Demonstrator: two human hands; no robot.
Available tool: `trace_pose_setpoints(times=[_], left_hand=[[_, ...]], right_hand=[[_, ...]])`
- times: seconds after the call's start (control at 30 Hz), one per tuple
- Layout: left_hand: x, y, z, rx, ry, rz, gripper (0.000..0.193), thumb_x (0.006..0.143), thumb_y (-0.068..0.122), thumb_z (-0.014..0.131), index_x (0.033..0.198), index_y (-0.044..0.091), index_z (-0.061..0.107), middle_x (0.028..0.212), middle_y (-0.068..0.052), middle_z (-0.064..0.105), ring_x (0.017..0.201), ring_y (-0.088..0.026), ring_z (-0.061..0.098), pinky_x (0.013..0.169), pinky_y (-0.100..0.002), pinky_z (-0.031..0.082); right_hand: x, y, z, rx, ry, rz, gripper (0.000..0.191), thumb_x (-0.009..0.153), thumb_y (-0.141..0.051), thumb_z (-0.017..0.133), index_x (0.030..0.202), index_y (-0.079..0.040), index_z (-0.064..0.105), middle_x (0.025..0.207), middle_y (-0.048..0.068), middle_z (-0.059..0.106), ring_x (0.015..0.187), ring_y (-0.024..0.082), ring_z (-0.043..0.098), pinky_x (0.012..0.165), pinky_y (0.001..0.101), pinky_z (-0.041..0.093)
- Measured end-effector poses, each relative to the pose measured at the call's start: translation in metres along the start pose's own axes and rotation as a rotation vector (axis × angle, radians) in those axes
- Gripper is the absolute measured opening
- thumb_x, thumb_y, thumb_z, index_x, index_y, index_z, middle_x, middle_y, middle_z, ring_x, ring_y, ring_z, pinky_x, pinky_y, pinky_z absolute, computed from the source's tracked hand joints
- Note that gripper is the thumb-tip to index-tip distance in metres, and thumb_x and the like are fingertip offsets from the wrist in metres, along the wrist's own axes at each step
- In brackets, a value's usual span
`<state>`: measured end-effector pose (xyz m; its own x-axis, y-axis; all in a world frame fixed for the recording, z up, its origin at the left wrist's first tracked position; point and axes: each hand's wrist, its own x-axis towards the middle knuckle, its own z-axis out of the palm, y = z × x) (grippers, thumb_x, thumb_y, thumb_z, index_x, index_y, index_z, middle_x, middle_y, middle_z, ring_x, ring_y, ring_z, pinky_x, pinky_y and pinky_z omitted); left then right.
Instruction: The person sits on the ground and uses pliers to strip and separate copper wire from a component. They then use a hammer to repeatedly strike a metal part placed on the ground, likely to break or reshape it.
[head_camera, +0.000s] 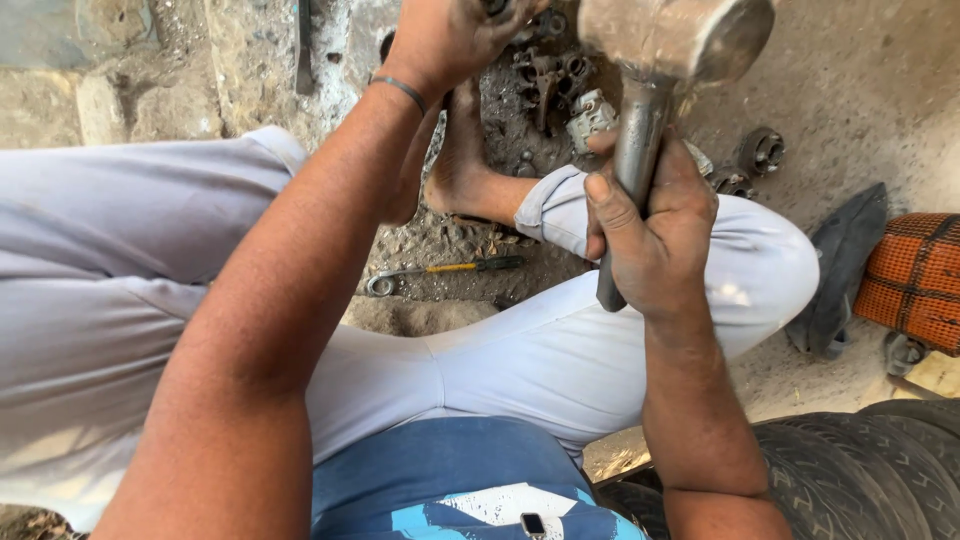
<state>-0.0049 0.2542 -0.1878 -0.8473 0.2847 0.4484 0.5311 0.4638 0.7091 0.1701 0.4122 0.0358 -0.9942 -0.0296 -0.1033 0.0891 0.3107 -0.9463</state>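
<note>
Fingers (610, 215) of the right hand (655, 235) are wrapping tight around the metal handle of a hammer (665, 60), thumb lying along the shaft. Its long axis is running from about six o'clock up to twelve, head pointing up and tilting slightly toward one o'clock. At eleven o'clock the left hand (445, 35) is closing over something dark at the frame's top edge; what it is holding I cannot tell. Below, a yellow-handled wrench (440, 270) is lying on the dirt floor (860, 90), near greasy metal parts (545, 75).
</note>
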Motion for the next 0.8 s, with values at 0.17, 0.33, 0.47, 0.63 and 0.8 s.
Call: trace_pose_setpoints(times=[0.17,0.33,0.47,0.63,0.8], left_hand=[[-0.003,0.0,0.004,-0.105,-0.054,-0.114,0.033,0.102,0.032,0.078,0.081,0.007,0.073,0.062,-0.008,0.07,0.048,-0.021,0.065,0.045,-0.035,0.052],[-0.008,0.001,0.012,-0.091,-0.074,-0.052,0.03,0.103,0.028,0.079,0.082,0.007,0.074,0.066,-0.004,0.072,0.051,-0.021,0.067,0.046,-0.036,0.053],[-0.003,0.007,0.008,-0.122,-0.059,-0.082,0.025,0.094,0.03,0.079,0.081,0.008,0.075,0.065,-0.005,0.069,0.057,-0.02,0.068,0.055,-0.035,0.056],[0.002,0.013,0.008,-0.207,0.113,0.007,0.024,0.09,0.027,0.083,0.09,0.005,0.075,0.074,-0.009,0.071,0.062,-0.023,0.07,0.056,-0.035,0.058],[0.0,0.002,0.011,-0.103,-0.28,-0.283,0.029,0.102,0.034,0.08,0.09,0.009,0.075,0.076,-0.012,0.074,0.068,-0.024,0.071,0.068,-0.038,0.06]], right_hand=[[0.031,-0.024,0.002,0.009,-0.06,-0.136,0.018,0.114,-0.017,0.062,0.125,-0.004,0.059,0.071,0.001,0.056,0.052,0.007,0.056,0.046,0.024,0.051],[0.053,-0.013,0.016,-0.107,-0.115,-0.129,0.015,0.112,-0.018,0.061,0.118,-0.005,0.055,0.077,0.001,0.056,0.053,0.006,0.056,0.043,0.022,0.053],[0.053,0.004,0.017,-0.424,-0.158,-0.014,0.016,0.112,-0.02,0.063,0.108,-0.007,0.054,0.071,-0.003,0.057,0.056,0.004,0.059,0.048,0.0219,0.054],[0.044,-0.011,0.006,-0.082,-0.082,-0.188,0.017,0.115,-0.022,0.063,0.111,-0.006,0.057,0.069,0.0,0.057,0.051,0.007,0.056,0.047,0.0245,0.051],[0.047,-0.004,0.007,-0.175,-0.084,-0.121,0.019,0.114,-0.022,0.063,0.105,-0.007,0.058,0.065,0.0,0.055,0.048,0.007,0.056,0.045,0.0241,0.049]])
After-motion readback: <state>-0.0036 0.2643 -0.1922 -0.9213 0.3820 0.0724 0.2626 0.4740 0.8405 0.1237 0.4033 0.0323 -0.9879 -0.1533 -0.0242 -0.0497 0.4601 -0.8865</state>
